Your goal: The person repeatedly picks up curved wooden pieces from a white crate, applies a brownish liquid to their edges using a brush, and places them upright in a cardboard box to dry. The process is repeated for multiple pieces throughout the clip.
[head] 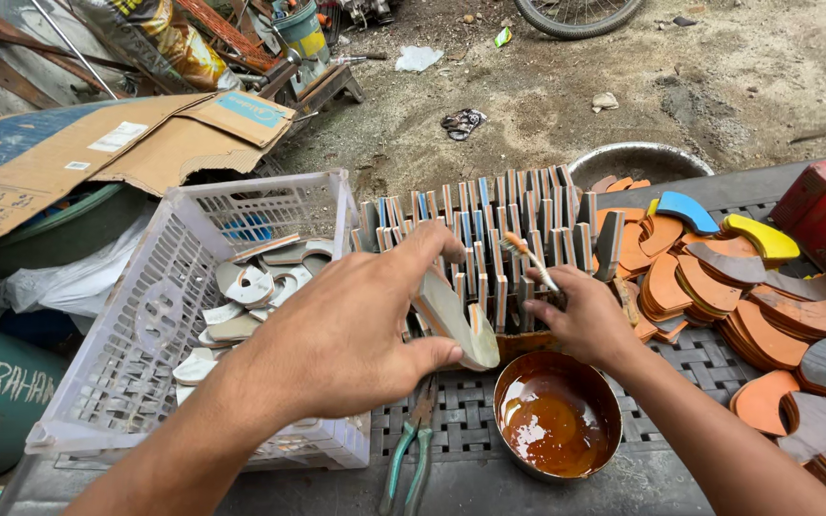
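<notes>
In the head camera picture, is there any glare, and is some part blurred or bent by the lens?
Head view: soft daylight with faint shadows; glare shows only on the brown liquid in the round bowl. The left hand holding a curved piece looks slightly soft, the right hand with the small brush sharper. The white crate and table edges bow outward, as with a wide lens.

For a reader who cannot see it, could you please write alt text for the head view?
The left hand holds a curved flat piece while the right hand holds a small brush, above a bowl of brown liquid. Rows of upright pieces stand behind; a white crate sits left.
</notes>
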